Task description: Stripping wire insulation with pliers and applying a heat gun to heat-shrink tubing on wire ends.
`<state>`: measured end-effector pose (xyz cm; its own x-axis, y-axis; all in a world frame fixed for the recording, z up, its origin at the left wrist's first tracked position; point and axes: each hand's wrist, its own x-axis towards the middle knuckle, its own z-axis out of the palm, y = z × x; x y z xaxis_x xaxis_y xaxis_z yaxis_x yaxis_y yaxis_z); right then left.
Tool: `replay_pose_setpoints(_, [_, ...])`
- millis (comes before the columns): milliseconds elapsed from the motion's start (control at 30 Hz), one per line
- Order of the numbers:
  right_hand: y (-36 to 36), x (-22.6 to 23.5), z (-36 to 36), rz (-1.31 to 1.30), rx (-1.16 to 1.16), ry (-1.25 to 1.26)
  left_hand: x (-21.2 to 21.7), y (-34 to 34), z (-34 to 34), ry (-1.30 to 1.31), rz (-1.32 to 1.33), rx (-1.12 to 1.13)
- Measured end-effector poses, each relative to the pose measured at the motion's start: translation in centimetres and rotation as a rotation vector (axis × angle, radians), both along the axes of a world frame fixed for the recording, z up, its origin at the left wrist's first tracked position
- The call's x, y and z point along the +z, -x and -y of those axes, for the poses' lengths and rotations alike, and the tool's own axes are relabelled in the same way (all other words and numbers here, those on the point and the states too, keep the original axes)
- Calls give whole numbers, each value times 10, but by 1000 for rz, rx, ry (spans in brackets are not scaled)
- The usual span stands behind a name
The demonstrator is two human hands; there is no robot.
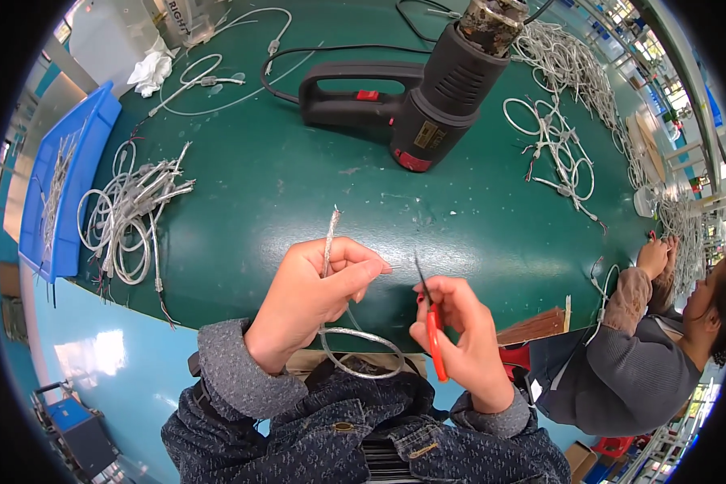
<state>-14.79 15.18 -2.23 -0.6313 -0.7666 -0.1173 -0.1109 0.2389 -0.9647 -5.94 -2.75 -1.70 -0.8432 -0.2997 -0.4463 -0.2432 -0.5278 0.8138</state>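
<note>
My left hand [319, 286] is closed on a cable [369, 374] with a clear, silvery jacket. Its braided end [331, 234] stands up between my fingers, and a thin wire tip pokes out past my thumb to the right. Below the hand, the cable hangs in a loop over the table's front edge. My right hand [464, 335] grips red-handled scissors [436, 343], their dark narrow blade pointing up and slightly left. The blade is a short way right of the wire tip, apart from it. Fingers partly hide the scissors' handles.
A black heat gun [440, 105] stands on the green table [298, 177] beyond my hands. Cable bundles [133, 210] lie at left beside a blue tray [73, 185]; more cables [561, 153] lie at right. A co-worker [645, 355] sits at right, hands on cables.
</note>
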Motion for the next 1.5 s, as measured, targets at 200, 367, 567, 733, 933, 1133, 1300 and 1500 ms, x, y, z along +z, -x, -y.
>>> replay_pose_setpoints(200, [-9, 9, 10, -122, 33, -99, 4, 1, -3, -53, -23, 23])
replay_pose_setpoints(367, [-9, 3, 10, -63, 31, -59, 1, 0, -7, -24, -35, 31])
replay_pose_setpoints(567, [-7, 2, 8, 8, 40, -49, 0, 0, -6, 5, -43, 15])
replay_pose_setpoints(733, [-7, 2, 7, 33, 54, -41, 2, 0, -6, 0, -31, 6])
replay_pose_setpoints(933, [-7, -1, 7, 48, 54, -35, 1, -1, -4, 10, -23, -3])
replay_pose_setpoints(1133, [-5, -3, 8, 3, 56, -48, 0, 1, -3, 23, -19, -7])
replay_pose_setpoints(1300, [-3, -1, 10, -44, 38, -62, -5, 4, -3, 105, -23, -21])
replay_pose_setpoints(1500, [0, -2, 12, -44, 32, -92, -17, 7, -3, 211, -11, -49])
